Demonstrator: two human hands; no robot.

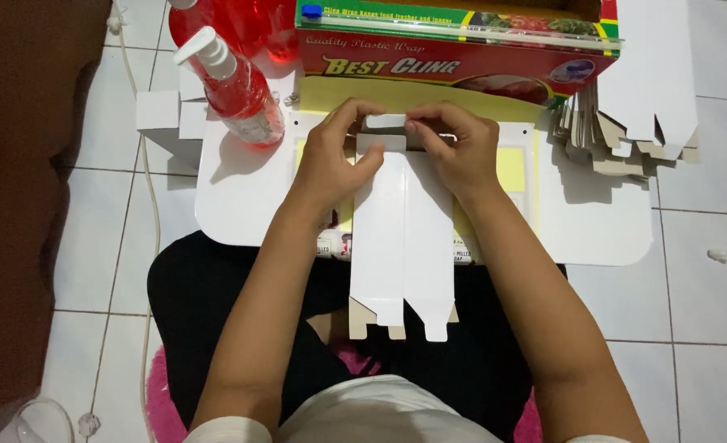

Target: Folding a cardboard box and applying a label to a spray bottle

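A long white cardboard box blank (402, 238) lies flat lengthwise from the small white table (240, 197) toward my lap. My left hand (331, 156) and my right hand (458, 148) both pinch its far end, folding the small top flap (386, 121) between fingers and thumbs. The near end of the blank, with its cut tabs, hangs over my black-clad legs.
A pump bottle of red liquid (236, 86) stands at the table's left. A long red and green box of plastic wrap (454, 41) lies across the back. A stack of flat white box blanks (634, 90) rests at the right. White floor tiles surround the table; a yellow sheet (511, 164) lies under my hands.
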